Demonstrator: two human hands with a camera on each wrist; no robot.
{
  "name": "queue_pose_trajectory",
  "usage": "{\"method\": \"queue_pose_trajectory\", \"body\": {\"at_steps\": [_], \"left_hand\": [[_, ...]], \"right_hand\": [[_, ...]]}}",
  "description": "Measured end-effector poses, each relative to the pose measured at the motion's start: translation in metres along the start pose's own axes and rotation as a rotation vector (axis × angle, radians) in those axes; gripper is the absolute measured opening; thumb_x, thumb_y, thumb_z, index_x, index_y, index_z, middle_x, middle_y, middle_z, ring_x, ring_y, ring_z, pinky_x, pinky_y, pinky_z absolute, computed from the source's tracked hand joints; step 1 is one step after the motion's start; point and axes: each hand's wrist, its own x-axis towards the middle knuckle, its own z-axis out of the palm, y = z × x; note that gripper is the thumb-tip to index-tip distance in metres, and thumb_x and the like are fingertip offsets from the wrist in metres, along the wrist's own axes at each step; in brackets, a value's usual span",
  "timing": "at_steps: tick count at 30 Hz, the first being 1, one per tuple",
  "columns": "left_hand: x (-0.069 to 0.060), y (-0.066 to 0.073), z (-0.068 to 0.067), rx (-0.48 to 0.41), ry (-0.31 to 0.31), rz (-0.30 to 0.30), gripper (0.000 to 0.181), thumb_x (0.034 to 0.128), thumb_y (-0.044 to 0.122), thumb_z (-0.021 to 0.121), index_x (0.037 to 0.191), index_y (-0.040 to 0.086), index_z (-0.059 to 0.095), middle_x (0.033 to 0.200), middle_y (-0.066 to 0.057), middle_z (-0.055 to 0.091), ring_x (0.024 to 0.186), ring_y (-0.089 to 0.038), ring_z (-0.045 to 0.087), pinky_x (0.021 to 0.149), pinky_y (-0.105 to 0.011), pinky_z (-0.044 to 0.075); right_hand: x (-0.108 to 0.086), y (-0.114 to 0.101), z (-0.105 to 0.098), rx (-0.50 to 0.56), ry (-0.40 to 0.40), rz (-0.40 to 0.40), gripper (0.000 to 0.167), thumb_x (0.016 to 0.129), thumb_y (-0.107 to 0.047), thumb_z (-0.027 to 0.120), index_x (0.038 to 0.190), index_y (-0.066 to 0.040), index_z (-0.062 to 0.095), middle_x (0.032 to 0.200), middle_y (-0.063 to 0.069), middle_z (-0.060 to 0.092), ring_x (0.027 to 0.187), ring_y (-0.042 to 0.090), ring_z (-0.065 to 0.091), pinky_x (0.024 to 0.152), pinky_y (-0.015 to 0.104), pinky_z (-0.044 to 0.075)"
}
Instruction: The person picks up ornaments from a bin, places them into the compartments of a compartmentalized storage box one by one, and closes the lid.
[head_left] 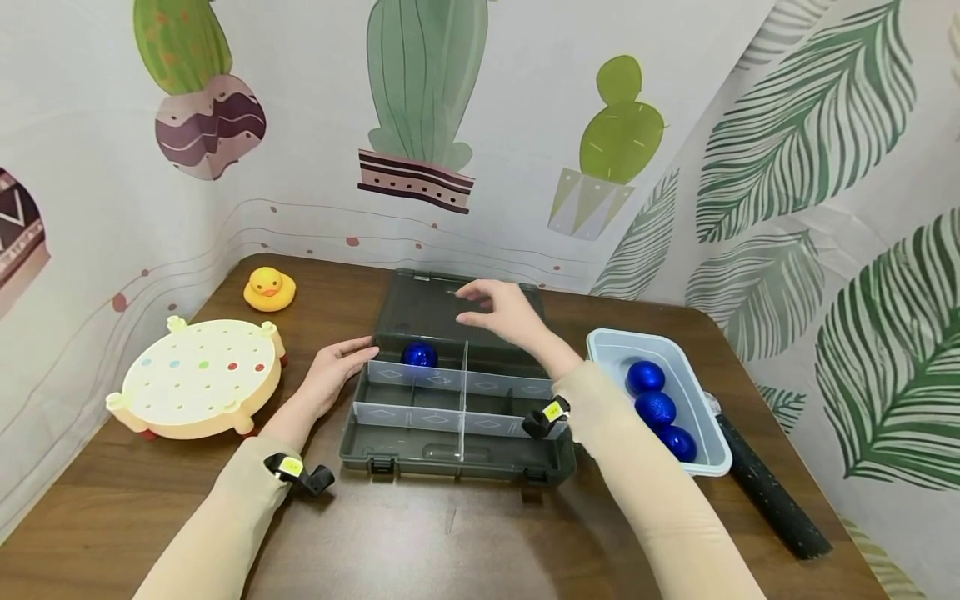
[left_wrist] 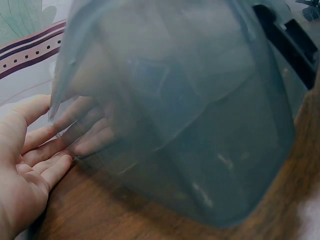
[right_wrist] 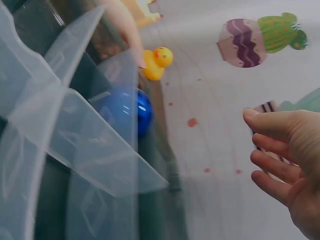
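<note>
A dark translucent compartment box (head_left: 397,437) lies on the table with its lid (head_left: 416,312) folded back, and clear dividers split its inside. One shiny blue ball (head_left: 419,356) sits in the back left compartment; the right wrist view shows the ball (right_wrist: 144,112) partly behind a divider. My left hand (head_left: 330,379) rests its fingers against the box's left side. In the left wrist view, some fingers of the left hand (left_wrist: 30,165) show through the plastic. Above the lid, my right hand (head_left: 506,312) hovers with thumb and fingers apart, holding nothing.
To the right stands a light blue tub (head_left: 626,335) with three blue balls (head_left: 655,408). Beside it lies a black-handled tool (head_left: 772,483), its head mostly hidden. A cream toy stool-like board (head_left: 202,375) and a yellow rubber duck (head_left: 269,289) are at the left.
</note>
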Motion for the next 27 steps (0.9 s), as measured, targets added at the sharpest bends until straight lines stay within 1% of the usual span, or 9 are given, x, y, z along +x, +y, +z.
{"method": "queue_pose_trajectory", "body": {"at_steps": [5, 9, 14, 17, 19, 21, 24, 27], "left_hand": [[0.0, 0.0, 0.001, 0.001, 0.005, 0.0, 0.062, 0.0967, 0.027, 0.063, 0.147, -0.002, 0.04, 0.154, -0.016, 0.039, 0.139, -0.026, 0.039, 0.118, -0.039, 0.031], [-0.001, 0.0, 0.003, -0.007, -0.007, 0.003, 0.063, 0.0967, 0.027, 0.062, 0.147, -0.002, 0.039, 0.154, -0.017, 0.037, 0.14, -0.027, 0.038, 0.118, -0.039, 0.029], [-0.001, 0.0, 0.003, -0.008, -0.006, 0.004, 0.063, 0.0967, 0.027, 0.062, 0.147, -0.002, 0.039, 0.154, -0.017, 0.037, 0.14, -0.028, 0.037, 0.119, -0.04, 0.029], [-0.001, 0.0, 0.004, -0.009, -0.001, 0.007, 0.062, 0.0966, 0.026, 0.063, 0.147, -0.002, 0.04, 0.154, -0.017, 0.039, 0.14, -0.027, 0.037, 0.118, -0.039, 0.03], [-0.001, 0.0, 0.003, -0.008, 0.001, 0.009, 0.062, 0.0968, 0.026, 0.062, 0.147, -0.002, 0.04, 0.154, -0.016, 0.039, 0.14, -0.027, 0.038, 0.118, -0.039, 0.03], [-0.001, 0.0, 0.003, -0.011, 0.002, 0.009, 0.061, 0.097, 0.025, 0.062, 0.147, -0.002, 0.04, 0.153, -0.016, 0.039, 0.14, -0.027, 0.038, 0.118, -0.039, 0.03], [-0.001, 0.0, 0.002, -0.005, 0.004, 0.009, 0.061, 0.097, 0.026, 0.062, 0.147, -0.002, 0.04, 0.154, -0.016, 0.039, 0.14, -0.027, 0.038, 0.118, -0.039, 0.03], [-0.001, 0.001, 0.001, 0.003, 0.002, 0.01, 0.062, 0.0968, 0.027, 0.062, 0.147, -0.002, 0.039, 0.154, -0.017, 0.038, 0.139, -0.026, 0.038, 0.118, -0.04, 0.03]], "right_hand": [[-0.015, 0.001, -0.032, -0.05, 0.102, -0.025, 0.034, 0.088, -0.017, 0.074, 0.118, -0.003, 0.067, 0.12, 0.013, 0.068, 0.113, 0.028, 0.061, 0.097, 0.041, 0.053], [-0.034, 0.007, -0.057, -0.101, 0.172, -0.003, 0.033, 0.087, -0.017, 0.075, 0.116, -0.003, 0.067, 0.118, 0.014, 0.068, 0.109, 0.032, 0.064, 0.096, 0.043, 0.053], [-0.058, 0.03, -0.087, -0.144, 0.231, 0.042, 0.032, 0.087, -0.015, 0.075, 0.115, -0.001, 0.067, 0.117, 0.018, 0.068, 0.107, 0.035, 0.064, 0.094, 0.047, 0.053], [-0.074, 0.05, -0.103, -0.174, 0.252, 0.097, 0.033, 0.086, -0.014, 0.076, 0.115, 0.0, 0.067, 0.116, 0.02, 0.068, 0.106, 0.037, 0.065, 0.092, 0.05, 0.054], [-0.085, 0.063, -0.111, -0.19, 0.252, 0.149, 0.034, 0.086, -0.014, 0.075, 0.115, 0.002, 0.066, 0.115, 0.022, 0.068, 0.104, 0.039, 0.065, 0.09, 0.052, 0.054], [-0.096, 0.075, -0.118, -0.206, 0.234, 0.2, 0.035, 0.087, -0.013, 0.075, 0.116, 0.003, 0.065, 0.116, 0.024, 0.067, 0.105, 0.041, 0.065, 0.09, 0.053, 0.054], [-0.113, 0.089, -0.125, -0.238, 0.181, 0.275, 0.037, 0.088, -0.015, 0.073, 0.119, 0.003, 0.063, 0.118, 0.026, 0.065, 0.107, 0.043, 0.064, 0.092, 0.054, 0.052], [-0.126, 0.101, -0.13, -0.285, 0.128, 0.322, 0.039, 0.087, -0.017, 0.073, 0.119, 0.003, 0.063, 0.118, 0.027, 0.065, 0.109, 0.043, 0.062, 0.094, 0.055, 0.05]]}}
